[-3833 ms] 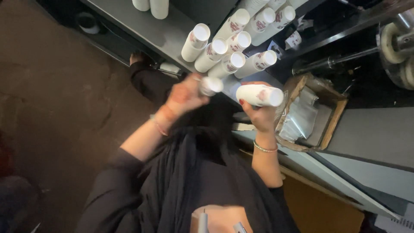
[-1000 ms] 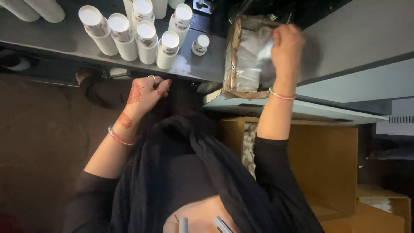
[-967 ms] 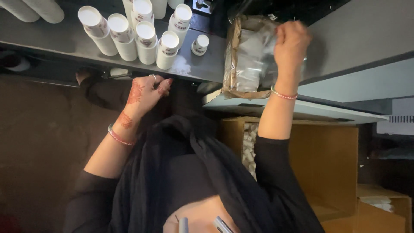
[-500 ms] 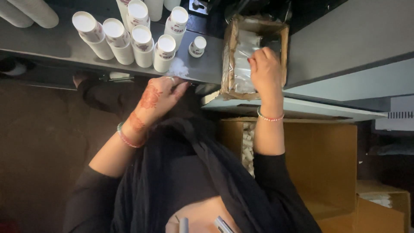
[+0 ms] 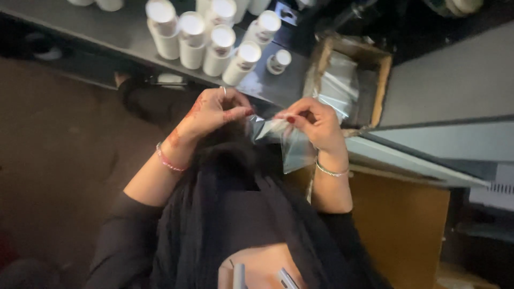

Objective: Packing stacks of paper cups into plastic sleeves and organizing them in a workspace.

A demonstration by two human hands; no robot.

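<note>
Clear plastic bag [image 5: 286,142] is held between both hands above the person's lap, below the front edge of the grey shelf [image 5: 112,35]. Left hand [image 5: 214,109] pinches the bag's upper left corner with closed fingertips. Right hand [image 5: 313,123] grips the upper right edge, fingers curled shut, and the bag hangs down beside the wrist. White cylindrical bottles [image 5: 206,40] lie on the shelf beyond the hands. Brown cardboard box [image 5: 383,80] holding more clear bags sits just beyond the right hand.
</note>
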